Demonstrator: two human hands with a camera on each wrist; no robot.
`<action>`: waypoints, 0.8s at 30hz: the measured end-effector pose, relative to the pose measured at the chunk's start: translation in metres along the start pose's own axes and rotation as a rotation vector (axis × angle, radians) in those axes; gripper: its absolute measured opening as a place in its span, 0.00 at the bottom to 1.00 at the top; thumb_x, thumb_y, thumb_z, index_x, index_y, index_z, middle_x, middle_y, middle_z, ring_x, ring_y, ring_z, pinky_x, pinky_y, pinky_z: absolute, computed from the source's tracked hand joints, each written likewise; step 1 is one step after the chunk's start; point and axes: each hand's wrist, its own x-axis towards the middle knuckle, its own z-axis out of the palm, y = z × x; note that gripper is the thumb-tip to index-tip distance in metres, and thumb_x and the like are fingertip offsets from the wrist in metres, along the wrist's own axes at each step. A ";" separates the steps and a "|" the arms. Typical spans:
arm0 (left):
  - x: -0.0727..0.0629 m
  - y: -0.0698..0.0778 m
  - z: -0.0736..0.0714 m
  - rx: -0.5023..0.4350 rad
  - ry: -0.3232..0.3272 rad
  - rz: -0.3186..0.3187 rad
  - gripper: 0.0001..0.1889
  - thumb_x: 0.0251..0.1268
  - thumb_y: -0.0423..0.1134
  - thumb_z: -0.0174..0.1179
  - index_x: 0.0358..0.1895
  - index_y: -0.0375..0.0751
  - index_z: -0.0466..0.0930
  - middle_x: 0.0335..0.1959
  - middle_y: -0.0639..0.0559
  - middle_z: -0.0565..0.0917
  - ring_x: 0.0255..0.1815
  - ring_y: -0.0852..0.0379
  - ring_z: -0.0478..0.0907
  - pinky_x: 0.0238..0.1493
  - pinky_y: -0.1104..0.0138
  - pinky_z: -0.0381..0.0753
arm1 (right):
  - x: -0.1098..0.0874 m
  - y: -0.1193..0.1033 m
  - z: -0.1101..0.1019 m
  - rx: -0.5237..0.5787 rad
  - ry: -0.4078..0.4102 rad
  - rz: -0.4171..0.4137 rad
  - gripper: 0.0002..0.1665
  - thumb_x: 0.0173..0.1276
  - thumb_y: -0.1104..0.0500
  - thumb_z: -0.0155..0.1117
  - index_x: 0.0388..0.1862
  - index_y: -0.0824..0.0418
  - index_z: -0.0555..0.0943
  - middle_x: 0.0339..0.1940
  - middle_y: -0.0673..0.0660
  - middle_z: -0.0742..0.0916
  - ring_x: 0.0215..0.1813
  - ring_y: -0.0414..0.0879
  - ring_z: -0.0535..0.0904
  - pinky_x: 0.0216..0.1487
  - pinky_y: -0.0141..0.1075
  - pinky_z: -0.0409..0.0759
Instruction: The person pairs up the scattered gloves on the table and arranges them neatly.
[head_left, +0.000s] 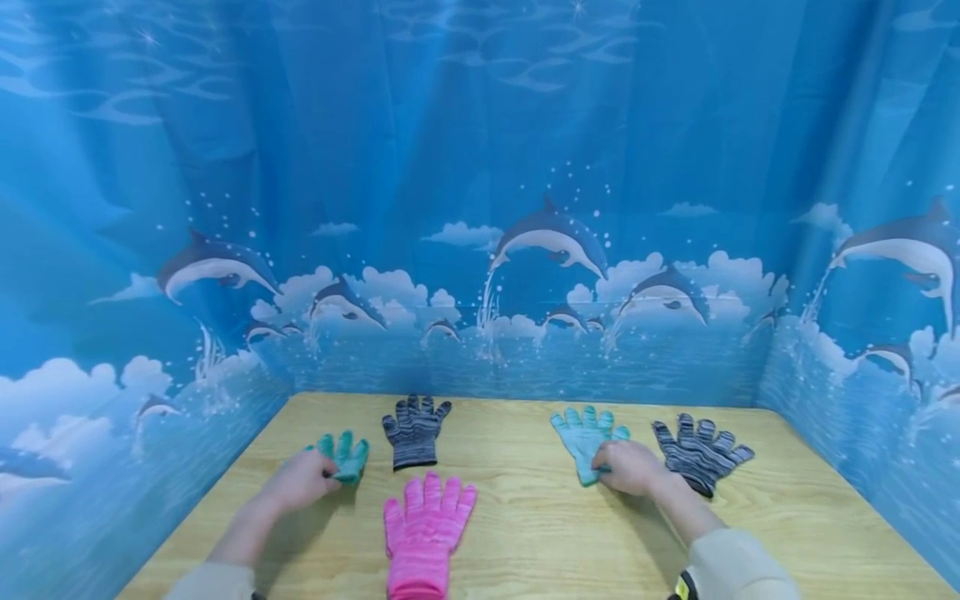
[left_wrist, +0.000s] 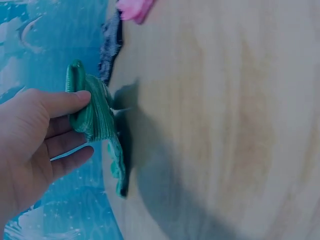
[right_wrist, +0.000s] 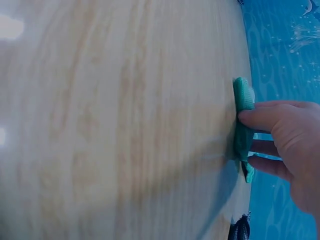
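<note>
My left hand [head_left: 298, 481] pinches the cuff of a green knit glove [head_left: 347, 460] at the table's left side. In the left wrist view the thumb presses on the ribbed cuff of that green glove [left_wrist: 95, 117], and its fingers hang down toward the wood. Over at the right, my right hand [head_left: 628, 467] pinches the edge of a light teal glove [head_left: 585, 437] that lies spread with its fingers pointing away. The right wrist view has the thumb on the near side of the teal glove [right_wrist: 243, 122], fingers behind it.
A pink glove [head_left: 426, 533] lies near the front middle of the wooden table [head_left: 517, 517]. One grey-black striped glove [head_left: 416, 432] is at the back left, another striped glove [head_left: 701, 454] just right of my right hand. Blue dolphin-print curtains [head_left: 480, 167] surround the table's back and sides.
</note>
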 end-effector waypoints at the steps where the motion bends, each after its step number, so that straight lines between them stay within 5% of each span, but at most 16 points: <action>1: 0.001 0.001 -0.002 -0.010 0.009 -0.029 0.16 0.52 0.29 0.61 0.12 0.43 0.68 0.10 0.62 0.58 0.13 0.66 0.53 0.18 0.72 0.57 | 0.000 0.000 0.001 -0.011 0.009 0.004 0.08 0.54 0.63 0.66 0.34 0.57 0.86 0.34 0.52 0.84 0.39 0.49 0.80 0.41 0.44 0.77; 4: 0.004 0.006 -0.010 -0.060 0.038 -0.131 0.19 0.55 0.30 0.60 0.12 0.44 0.62 0.11 0.59 0.55 0.13 0.63 0.53 0.19 0.70 0.55 | 0.000 0.000 0.002 -0.031 0.018 0.017 0.08 0.54 0.63 0.66 0.34 0.57 0.86 0.34 0.52 0.85 0.39 0.49 0.80 0.41 0.44 0.77; 7: 0.006 0.013 -0.022 -0.101 0.058 -0.215 0.16 0.58 0.32 0.59 0.15 0.40 0.67 0.13 0.56 0.58 0.14 0.61 0.54 0.20 0.68 0.57 | -0.001 -0.001 0.000 0.004 0.014 0.026 0.07 0.56 0.64 0.65 0.35 0.58 0.85 0.34 0.52 0.85 0.39 0.49 0.81 0.41 0.44 0.78; 15: 0.023 0.038 -0.054 -0.197 0.111 -0.344 0.12 0.62 0.38 0.58 0.29 0.30 0.80 0.10 0.57 0.58 0.13 0.61 0.49 0.19 0.66 0.58 | -0.001 0.001 -0.012 0.163 0.024 0.147 0.09 0.59 0.64 0.64 0.40 0.60 0.84 0.35 0.52 0.86 0.36 0.45 0.81 0.36 0.39 0.79; 19: 0.038 0.055 -0.063 -0.168 0.118 -0.367 0.15 0.63 0.42 0.57 0.42 0.32 0.83 0.11 0.56 0.65 0.12 0.61 0.52 0.19 0.65 0.60 | -0.002 0.001 -0.019 0.228 0.047 0.191 0.10 0.60 0.63 0.63 0.42 0.62 0.83 0.33 0.52 0.85 0.33 0.42 0.80 0.34 0.36 0.78; 24: 0.058 0.079 -0.069 -0.131 0.152 -0.321 0.13 0.63 0.40 0.57 0.40 0.33 0.83 0.15 0.52 0.71 0.15 0.59 0.59 0.21 0.65 0.63 | -0.004 -0.001 -0.027 0.249 0.072 0.195 0.10 0.60 0.64 0.63 0.41 0.62 0.83 0.30 0.49 0.84 0.30 0.38 0.77 0.31 0.33 0.76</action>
